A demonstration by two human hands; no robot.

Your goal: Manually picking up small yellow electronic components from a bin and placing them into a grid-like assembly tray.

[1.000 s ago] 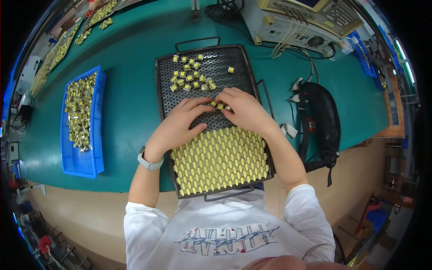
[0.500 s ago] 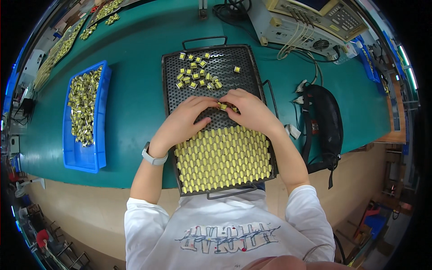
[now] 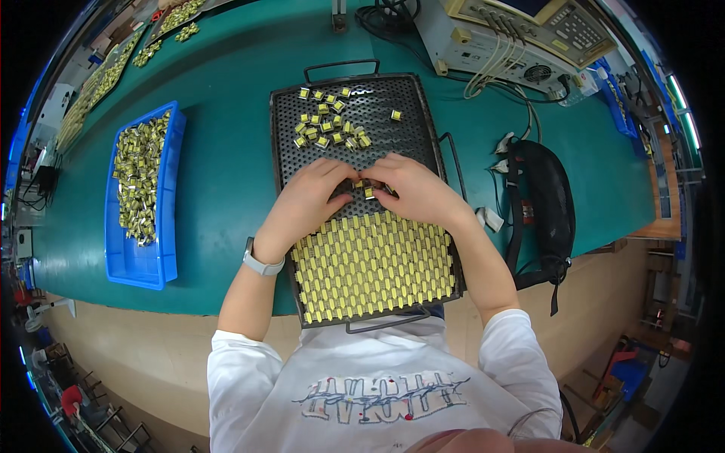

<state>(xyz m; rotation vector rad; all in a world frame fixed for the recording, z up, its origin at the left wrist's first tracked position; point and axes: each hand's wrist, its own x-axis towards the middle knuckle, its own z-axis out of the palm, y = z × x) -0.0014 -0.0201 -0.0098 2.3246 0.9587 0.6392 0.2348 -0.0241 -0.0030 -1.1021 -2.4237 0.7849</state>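
Observation:
A black perforated tray (image 3: 408, 143) with wire handles lies on the table in front of me. Its near part carries close, staggered rows of small yellow-taped transformers (image 3: 377, 264). My left hand (image 3: 308, 198) bends over the tray's middle, thumb and forefinger curled about a small transformer (image 3: 359, 184). Close against it, my right hand (image 3: 417, 190) has its fingers curled in, with another transformer (image 3: 369, 193) by its thumb tip. The fingers partly hide what lies between the hands. Loose transformers (image 3: 336, 121) are scattered over the far part of the tray, one apart at the right.
At left stands a blue bin (image 3: 143, 273) heaped with more transformers. A black pouch (image 3: 545, 208) lies at the right, below a bench instrument (image 3: 521, 45) with cables. Further trays of parts (image 3: 98, 83) stand at the far left of the green table (image 3: 226, 151).
Both hands have shifted slightly left. A transformer that was up between the fingertips now shows lower, by the right thumb. The rows and the scattered pieces look the same.

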